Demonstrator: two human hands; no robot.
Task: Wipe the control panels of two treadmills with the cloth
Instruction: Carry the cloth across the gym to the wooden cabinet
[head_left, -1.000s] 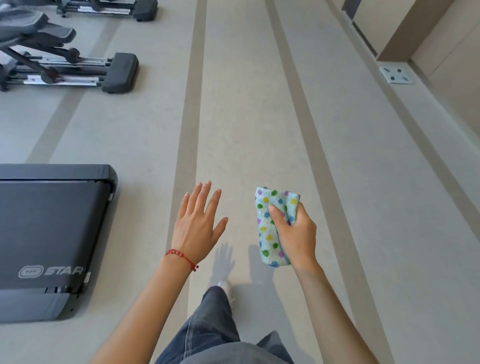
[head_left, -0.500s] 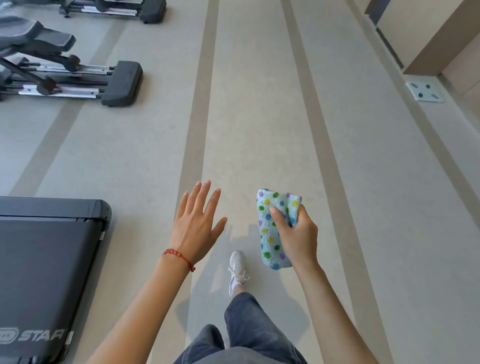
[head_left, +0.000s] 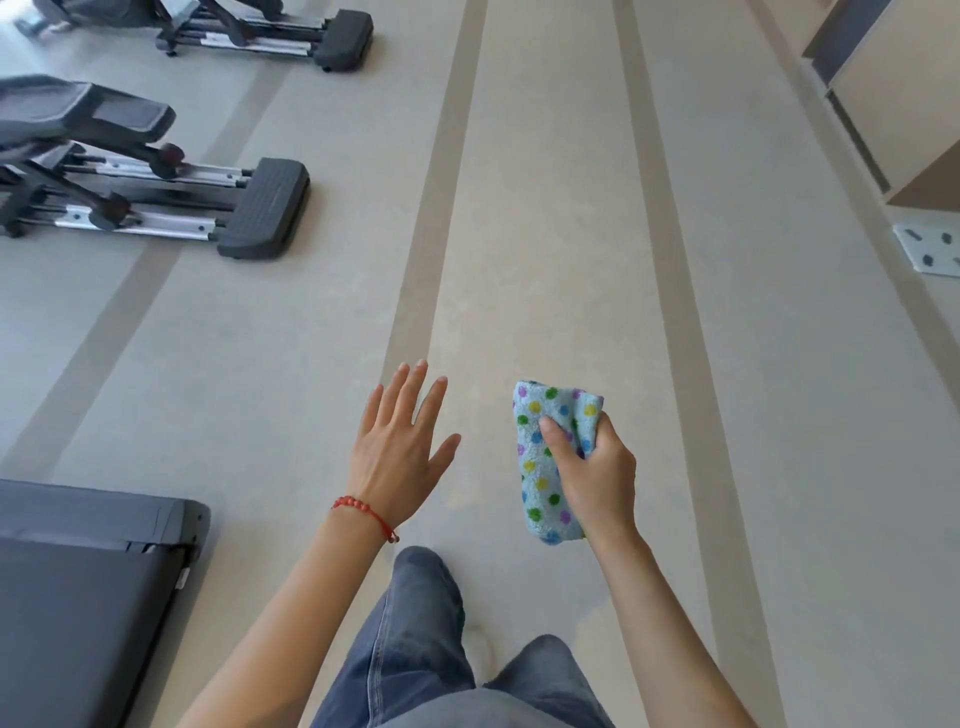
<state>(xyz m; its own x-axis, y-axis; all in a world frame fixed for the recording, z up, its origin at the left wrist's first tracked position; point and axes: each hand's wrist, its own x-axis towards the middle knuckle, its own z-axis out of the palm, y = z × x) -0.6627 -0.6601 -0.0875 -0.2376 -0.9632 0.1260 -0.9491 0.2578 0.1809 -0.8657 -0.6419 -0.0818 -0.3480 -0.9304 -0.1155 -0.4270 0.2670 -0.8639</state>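
My right hand (head_left: 597, 475) grips a folded light-blue cloth (head_left: 543, 467) with coloured dots, held upright over the floor. My left hand (head_left: 397, 449) is stretched out flat beside it, fingers apart, holding nothing; a red bracelet sits on its wrist. The rear end of a black treadmill (head_left: 88, 587) shows at the lower left, well left of both hands. No control panel is in view.
Two elliptical machines (head_left: 156, 192) stand on the floor at the upper left. The grey floor has darker stripes (head_left: 431, 208) running ahead. A wall base and a floor plate (head_left: 930, 249) are at the right. My jeans-clad legs (head_left: 426, 639) are below.
I have walked forward: the treadmill has slid down and left out of most of the frame, the ellipticals have come closer. Both hands keep the same pose; the cloth stays gripped.
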